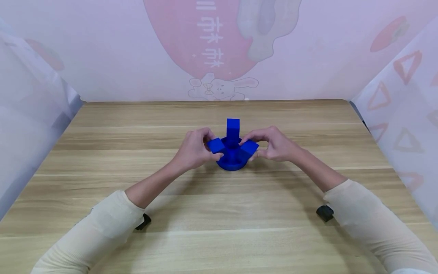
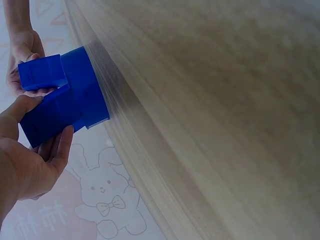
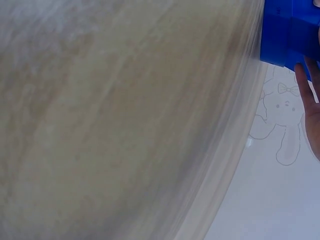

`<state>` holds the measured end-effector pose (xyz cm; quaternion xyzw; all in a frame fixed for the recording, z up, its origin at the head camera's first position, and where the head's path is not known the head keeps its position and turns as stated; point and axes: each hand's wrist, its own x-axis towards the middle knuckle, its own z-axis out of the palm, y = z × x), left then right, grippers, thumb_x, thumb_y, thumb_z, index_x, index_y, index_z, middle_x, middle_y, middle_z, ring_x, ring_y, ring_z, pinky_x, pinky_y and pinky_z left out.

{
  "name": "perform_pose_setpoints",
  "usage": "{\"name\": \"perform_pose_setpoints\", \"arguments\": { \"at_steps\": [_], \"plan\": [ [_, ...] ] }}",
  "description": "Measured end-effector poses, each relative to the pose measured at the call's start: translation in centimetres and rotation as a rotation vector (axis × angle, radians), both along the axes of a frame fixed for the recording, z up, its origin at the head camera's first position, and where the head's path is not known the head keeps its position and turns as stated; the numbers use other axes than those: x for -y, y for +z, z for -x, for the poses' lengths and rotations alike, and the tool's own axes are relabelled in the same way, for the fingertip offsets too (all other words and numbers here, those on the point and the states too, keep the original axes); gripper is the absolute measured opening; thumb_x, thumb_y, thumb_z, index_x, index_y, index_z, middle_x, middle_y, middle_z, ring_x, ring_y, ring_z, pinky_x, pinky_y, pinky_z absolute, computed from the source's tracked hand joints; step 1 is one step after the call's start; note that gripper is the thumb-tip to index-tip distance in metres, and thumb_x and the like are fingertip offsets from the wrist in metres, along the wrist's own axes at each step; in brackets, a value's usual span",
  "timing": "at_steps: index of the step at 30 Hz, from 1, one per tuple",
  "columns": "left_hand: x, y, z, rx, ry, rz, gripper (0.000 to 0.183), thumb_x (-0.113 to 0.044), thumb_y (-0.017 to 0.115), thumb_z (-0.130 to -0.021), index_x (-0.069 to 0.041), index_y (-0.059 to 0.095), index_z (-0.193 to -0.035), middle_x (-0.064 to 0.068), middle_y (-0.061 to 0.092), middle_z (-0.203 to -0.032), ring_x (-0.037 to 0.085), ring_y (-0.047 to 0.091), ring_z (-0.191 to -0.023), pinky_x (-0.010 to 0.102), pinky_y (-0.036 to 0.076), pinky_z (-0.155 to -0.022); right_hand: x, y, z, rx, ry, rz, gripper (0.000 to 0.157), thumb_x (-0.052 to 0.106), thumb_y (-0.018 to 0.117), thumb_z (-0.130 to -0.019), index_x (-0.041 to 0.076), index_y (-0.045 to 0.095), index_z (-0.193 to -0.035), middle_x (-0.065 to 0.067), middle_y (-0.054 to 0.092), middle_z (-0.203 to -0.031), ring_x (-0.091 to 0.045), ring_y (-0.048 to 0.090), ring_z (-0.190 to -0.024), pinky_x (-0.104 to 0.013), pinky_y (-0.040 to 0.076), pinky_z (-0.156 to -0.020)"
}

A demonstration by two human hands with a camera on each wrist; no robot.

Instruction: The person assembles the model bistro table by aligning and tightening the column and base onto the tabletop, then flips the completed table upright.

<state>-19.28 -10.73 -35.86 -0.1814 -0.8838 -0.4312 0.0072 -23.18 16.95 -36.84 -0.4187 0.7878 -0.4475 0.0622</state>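
A blue round base [image 1: 232, 166] stands on the table with three blue square-ended blocks rising from it. The rear block [image 1: 233, 128] stands upright and no hand touches it. My left hand [image 1: 194, 150] grips the left block [image 1: 216, 145] between thumb and fingers, and my right hand [image 1: 280, 144] pinches the right block [image 1: 249, 148] in the same manner. In the left wrist view, the left thumb and fingers lie on opposite sides of a block [image 2: 47, 117]. Only part of the right hand [image 3: 312, 112] shows in the right wrist view, its fingers against the blue piece [image 3: 287, 37].
The wood-grain table [image 1: 219, 228] extends around the blue piece. A pale printed curtain [image 1: 119, 49] with a rabbit drawing hangs behind its far edge, and more sheets hang at both sides. Small black devices [image 1: 325, 213] show beside the sleeves.
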Motion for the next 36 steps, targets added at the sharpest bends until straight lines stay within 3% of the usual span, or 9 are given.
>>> {"name": "perform_pose_setpoints", "arguments": {
  "at_steps": [8,15,20,25,30,36],
  "plan": [
    [0.0,0.08,0.06,0.007,0.006,0.01,0.034,-0.01,0.092,-0.075,0.001,0.067,-0.096,0.009,0.069,-0.082,0.021,0.063,-0.07,0.03,0.054,-0.064,-0.03,0.03,0.16,-0.002,0.007,-0.009,0.04,-0.004,0.09,-0.075,-0.001,0.075,-0.113,-0.017,0.075,-0.118,-0.03,0.073,-0.107,-0.053,0.057,-0.094],
    [0.01,0.43,0.08,0.017,-0.006,0.04,0.035,-0.01,0.092,-0.075,0.001,0.066,-0.095,0.009,0.069,-0.083,0.021,0.063,-0.072,0.029,0.054,-0.065,-0.18,0.1,0.24,0.039,0.025,-0.016,0.042,-0.005,0.088,-0.077,-0.002,0.074,-0.116,-0.017,0.074,-0.12,-0.03,0.072,-0.111,-0.04,0.056,-0.097],
    [0.03,0.6,-0.06,0.037,-0.018,0.036,0.035,-0.009,0.092,-0.075,0.001,0.066,-0.097,0.01,0.069,-0.085,0.021,0.063,-0.073,0.029,0.054,-0.064,-0.22,0.29,0.19,0.068,0.023,-0.028,0.043,-0.004,0.087,-0.078,-0.003,0.073,-0.119,-0.018,0.073,-0.123,-0.032,0.07,-0.115,-0.042,0.056,-0.099],
    [0.06,0.4,-0.2,0.053,-0.033,0.009,0.036,-0.007,0.09,-0.078,0.001,0.064,-0.101,0.011,0.07,-0.092,0.022,0.066,-0.077,0.03,0.058,-0.069,-0.31,0.42,0.02,0.037,0.029,-0.047,0.049,-0.002,0.088,-0.078,-0.004,0.071,-0.124,-0.018,0.072,-0.125,-0.034,0.068,-0.118,-0.045,0.055,-0.1],
    [0.25,0.18,-0.29,0.034,-0.065,0.018,0.044,-0.012,0.092,-0.079,0.002,0.065,-0.111,0.013,0.071,-0.103,0.025,0.067,-0.091,0.037,0.06,-0.082,-0.69,0.47,-0.23,-0.014,0.008,-0.057,0.059,-0.001,0.09,-0.076,-0.006,0.066,-0.13,-0.02,0.07,-0.129,-0.034,0.067,-0.119,-0.048,0.056,-0.098],
    [0.97,-0.28,-0.01,0.046,-0.102,0.054,0.075,-0.02,0.094,-0.077,0.006,0.059,-0.138,0.019,0.067,-0.132,0.032,0.063,-0.115,0.045,0.057,-0.093,-0.78,0.37,-0.64,-0.033,-0.088,-0.115,0.079,0.005,0.096,-0.07,-0.01,0.058,-0.138,-0.019,0.07,-0.116,-0.033,0.065,-0.109,-0.049,0.059,-0.084]
  ]
}}
